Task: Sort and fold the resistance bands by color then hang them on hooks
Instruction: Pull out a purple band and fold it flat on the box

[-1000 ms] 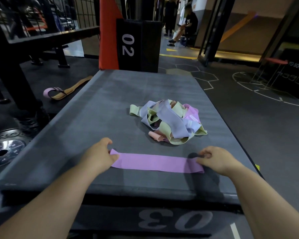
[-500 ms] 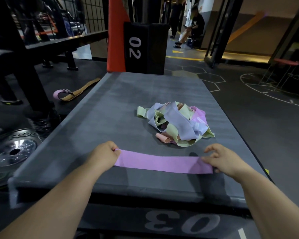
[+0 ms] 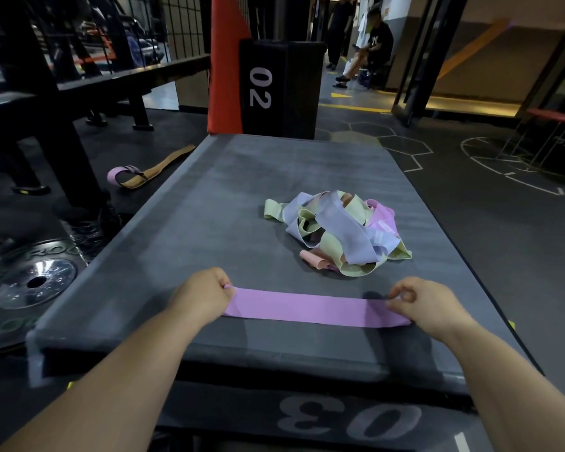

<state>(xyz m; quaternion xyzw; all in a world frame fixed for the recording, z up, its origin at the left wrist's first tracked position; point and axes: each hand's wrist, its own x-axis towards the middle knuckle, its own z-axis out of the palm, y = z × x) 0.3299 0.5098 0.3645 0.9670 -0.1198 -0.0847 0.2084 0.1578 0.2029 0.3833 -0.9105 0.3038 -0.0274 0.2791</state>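
**A:** Where does the working band lie?

**B:** The flat lilac-purple elastic resistance band (image 3: 307,306) is drawn out straight from your left to your right. It lies across the near end of the grey padded bench (image 3: 193,223), just behind the front edge, whose face is marked 03.

**A:** And the hands?

**B:** Your left hand (image 3: 203,295) has its fingers curled in and pinches the band's left end between thumb and fingertips. Your right hand (image 3: 428,305) pinches the right end in the same way, thumb against bent fingers, knuckles up. Each hand holds nothing but that band. Your forearms reach in from the lower corners of the view.

**A:** Where are the remaining bands?

**B:** A tangled heap of pale green, lavender, pink and salmon bands (image 3: 336,236) sits on the bench beyond the drawn-out band. It is nearer your right hand than your left and apart from both. You cannot tell how many bands it contains.

**A:** What surrounds the bench?

**B:** At its far end stands a black padded block marked 02 (image 3: 274,89), with an orange upright pad (image 3: 224,76) touching its left side. On the dark floor to your left lies a tan strap with a purple loop (image 3: 144,171). Nearer to you is a black weight plate with a chrome hub (image 3: 35,283). A seated person (image 3: 369,50) is in the far corridor.
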